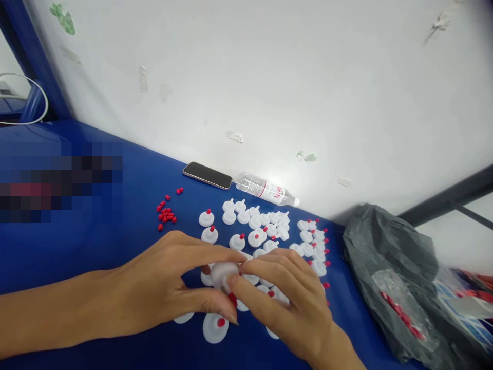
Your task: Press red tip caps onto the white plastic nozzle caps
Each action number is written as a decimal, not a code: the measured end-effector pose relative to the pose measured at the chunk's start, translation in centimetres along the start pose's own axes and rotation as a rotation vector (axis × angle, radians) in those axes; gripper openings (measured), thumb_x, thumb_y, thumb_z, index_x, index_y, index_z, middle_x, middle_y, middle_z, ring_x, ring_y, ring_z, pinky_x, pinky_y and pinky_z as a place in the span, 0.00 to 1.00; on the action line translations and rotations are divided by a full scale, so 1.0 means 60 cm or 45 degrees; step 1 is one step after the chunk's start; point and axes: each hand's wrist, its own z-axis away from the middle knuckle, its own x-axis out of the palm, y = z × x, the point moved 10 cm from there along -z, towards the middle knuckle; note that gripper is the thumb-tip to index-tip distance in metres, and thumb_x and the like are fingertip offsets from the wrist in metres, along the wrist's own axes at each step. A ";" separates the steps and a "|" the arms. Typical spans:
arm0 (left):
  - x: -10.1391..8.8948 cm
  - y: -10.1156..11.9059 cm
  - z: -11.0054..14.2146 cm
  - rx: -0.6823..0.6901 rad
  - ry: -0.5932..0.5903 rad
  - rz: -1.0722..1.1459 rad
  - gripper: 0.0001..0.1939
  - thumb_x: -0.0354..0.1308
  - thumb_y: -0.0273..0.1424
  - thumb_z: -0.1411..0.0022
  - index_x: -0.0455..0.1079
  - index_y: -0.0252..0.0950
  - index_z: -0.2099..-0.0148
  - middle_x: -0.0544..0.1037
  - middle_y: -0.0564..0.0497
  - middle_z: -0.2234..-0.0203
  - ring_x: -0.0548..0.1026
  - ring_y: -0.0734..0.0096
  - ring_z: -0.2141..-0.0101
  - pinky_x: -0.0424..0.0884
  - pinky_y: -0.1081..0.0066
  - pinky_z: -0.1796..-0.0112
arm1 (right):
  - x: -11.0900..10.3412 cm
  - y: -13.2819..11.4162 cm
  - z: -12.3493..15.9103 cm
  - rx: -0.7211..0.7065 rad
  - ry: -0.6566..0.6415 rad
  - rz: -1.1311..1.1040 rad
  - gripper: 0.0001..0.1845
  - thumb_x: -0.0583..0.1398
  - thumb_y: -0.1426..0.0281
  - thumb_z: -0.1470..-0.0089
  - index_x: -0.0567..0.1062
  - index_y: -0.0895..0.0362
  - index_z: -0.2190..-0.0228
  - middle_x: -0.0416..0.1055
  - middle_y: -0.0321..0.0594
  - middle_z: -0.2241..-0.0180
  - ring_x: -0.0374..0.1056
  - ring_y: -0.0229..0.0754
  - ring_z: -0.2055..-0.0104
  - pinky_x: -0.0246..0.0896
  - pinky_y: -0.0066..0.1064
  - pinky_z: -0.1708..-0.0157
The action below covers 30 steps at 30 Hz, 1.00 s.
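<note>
Between my two hands is a white plastic spout cap (224,274), with a red tip cap (232,300) beside its lower edge. My left hand (165,280) pinches the white cap from the left. My right hand (288,293) closes on it from the right, thumb and fingertips pressed against its side. Whether the red tip is seated on the held piece, I cannot tell. Around and beneath my hands lie many similar white spout caps (207,219), some with red tips and some bare. Several loose red tip caps (166,216) are scattered on the blue table left of them.
A phone (208,175) and a clear water bottle (265,188) lie along the white wall. On the right sits a dark plastic bag (385,246), with a clear bag of red pieces (404,311) on it. The blue table (138,180) extends left to a blurred-out patch.
</note>
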 end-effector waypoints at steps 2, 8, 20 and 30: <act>0.000 0.008 -0.002 0.028 -0.024 -0.055 0.18 0.70 0.42 0.30 0.80 0.43 0.43 0.89 0.55 0.64 0.84 0.73 0.72 0.77 0.80 0.71 | 0.000 -0.005 0.001 -0.015 -0.024 0.004 0.11 0.59 0.79 0.29 0.80 0.55 0.57 0.84 0.38 0.65 0.79 0.38 0.65 0.71 0.33 0.64; -0.023 0.034 0.007 0.108 0.121 -0.412 0.17 0.61 0.43 0.24 0.76 0.43 0.40 0.88 0.50 0.51 0.86 0.64 0.52 0.81 0.69 0.47 | -0.011 -0.002 0.004 0.009 0.057 0.007 0.09 0.61 0.78 0.30 0.81 0.56 0.57 0.83 0.38 0.64 0.77 0.37 0.66 0.71 0.33 0.64; -0.071 -0.019 -0.004 0.102 0.356 -0.759 0.13 0.54 0.26 0.26 0.76 0.39 0.45 0.81 0.45 0.48 0.74 0.56 0.43 0.73 0.52 0.42 | -0.022 0.053 0.014 0.234 0.114 0.163 0.06 0.67 0.77 0.34 0.79 0.56 0.56 0.85 0.41 0.62 0.80 0.41 0.65 0.70 0.35 0.63; -0.082 -0.114 0.000 -0.286 0.116 -1.583 0.22 0.46 0.27 0.26 0.83 0.30 0.50 0.81 0.30 0.48 0.75 0.33 0.45 0.76 0.44 0.53 | -0.011 0.081 0.023 0.314 0.062 0.149 0.10 0.65 0.76 0.32 0.81 0.52 0.52 0.87 0.39 0.55 0.82 0.42 0.60 0.71 0.37 0.57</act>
